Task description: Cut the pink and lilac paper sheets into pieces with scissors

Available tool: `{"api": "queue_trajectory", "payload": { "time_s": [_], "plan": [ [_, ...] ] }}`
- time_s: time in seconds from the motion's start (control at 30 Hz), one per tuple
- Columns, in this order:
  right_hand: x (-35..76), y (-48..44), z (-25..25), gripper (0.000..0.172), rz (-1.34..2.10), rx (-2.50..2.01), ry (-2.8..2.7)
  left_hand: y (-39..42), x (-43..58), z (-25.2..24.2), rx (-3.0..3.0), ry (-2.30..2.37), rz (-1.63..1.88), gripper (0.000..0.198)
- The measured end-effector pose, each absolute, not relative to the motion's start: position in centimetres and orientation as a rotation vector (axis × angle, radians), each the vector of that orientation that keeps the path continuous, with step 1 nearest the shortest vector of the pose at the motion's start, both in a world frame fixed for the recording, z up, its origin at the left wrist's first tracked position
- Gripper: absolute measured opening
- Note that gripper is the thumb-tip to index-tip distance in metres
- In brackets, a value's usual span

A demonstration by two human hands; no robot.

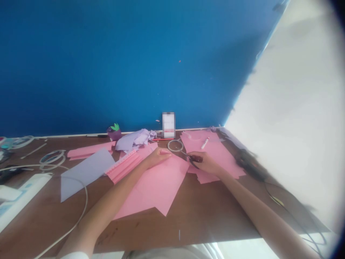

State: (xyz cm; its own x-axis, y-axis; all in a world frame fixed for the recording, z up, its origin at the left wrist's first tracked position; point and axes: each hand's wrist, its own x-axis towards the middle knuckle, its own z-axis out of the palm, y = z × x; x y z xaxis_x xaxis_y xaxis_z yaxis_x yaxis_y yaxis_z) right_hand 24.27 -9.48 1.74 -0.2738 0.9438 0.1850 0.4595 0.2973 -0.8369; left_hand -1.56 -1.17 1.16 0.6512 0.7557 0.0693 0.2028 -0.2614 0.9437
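My left hand (pixel 159 157) is closed on the far edge of a pink paper sheet (pixel 159 183), thumb and fingers pinching it. The sheet slants toward me over the brown table, with a notch in its near edge. In my right hand (pixel 206 162) is a pair of scissors (pixel 197 158) with dark handles, fingers wrapped round them. The blades point left, close to the sheet's right corner; whether they touch the paper I cannot tell. Just beyond lies a white tape ring (pixel 175 145). More pink sheets (pixel 221 154) lie beneath and right of my right hand, a white marker (pixel 205 142) on them.
Pleated pink paper (pixel 125 167), a lilac sheet (pixel 88 172) and crumpled lilac paper (pixel 134 140) lie left of my hands. A phone (pixel 169 125) leans at the blue wall. A purple cup (pixel 114 133) stands nearby. A white power strip (pixel 24 198) and cable occupy the left.
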Motion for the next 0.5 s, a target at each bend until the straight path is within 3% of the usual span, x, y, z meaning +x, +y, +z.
{"api": "queue_trajectory", "payload": {
  "time_s": [0.23,0.5],
  "plan": [
    [23.6,-8.4,0.3,0.035,0.806,-1.206,-1.708,-1.3,-1.4,1.0,1.888,0.784,0.593,0.029],
    [22.2,-9.1,0.7,0.053,1.038,-1.141,-1.699,-2.1,-1.3,1.2,1.925,0.781,0.515,0.029]
  ]
}}
